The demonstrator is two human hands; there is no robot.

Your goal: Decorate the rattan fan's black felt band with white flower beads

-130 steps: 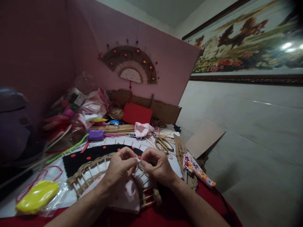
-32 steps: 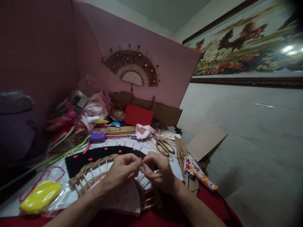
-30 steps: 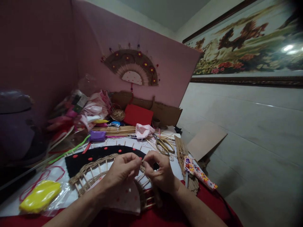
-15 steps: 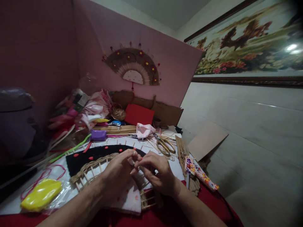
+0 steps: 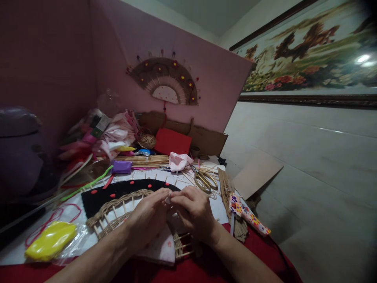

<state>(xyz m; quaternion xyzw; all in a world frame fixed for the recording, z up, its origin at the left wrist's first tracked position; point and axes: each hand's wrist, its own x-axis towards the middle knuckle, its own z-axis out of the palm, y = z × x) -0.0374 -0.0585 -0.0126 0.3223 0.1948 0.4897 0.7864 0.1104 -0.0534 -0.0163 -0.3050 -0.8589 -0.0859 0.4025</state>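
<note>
My left hand (image 5: 153, 214) and my right hand (image 5: 194, 212) meet fingertip to fingertip above a fan-shaped piece. Both are closed in a pinch around something too small to make out. Under them lies the fan, with a black band (image 5: 125, 188) carrying red-orange dots, woven twine (image 5: 113, 206) over thin sticks, and a pale cloth part (image 5: 161, 249) with red spots near the front edge. My hands and forearms hide the fan's middle and part of its right side.
Gold-handled scissors (image 5: 203, 181) lie behind my right hand. A floral glue gun (image 5: 250, 216) rests at the right on brown strips. Yellow clay (image 5: 50, 240) sits front left, a purple packet (image 5: 122, 167) farther back. A finished fan (image 5: 169, 80) hangs on the pink board.
The fingers of both hands have drawn closer together, and my right hand's fingers have curled in more. The objects on the table have stayed where they were.
</note>
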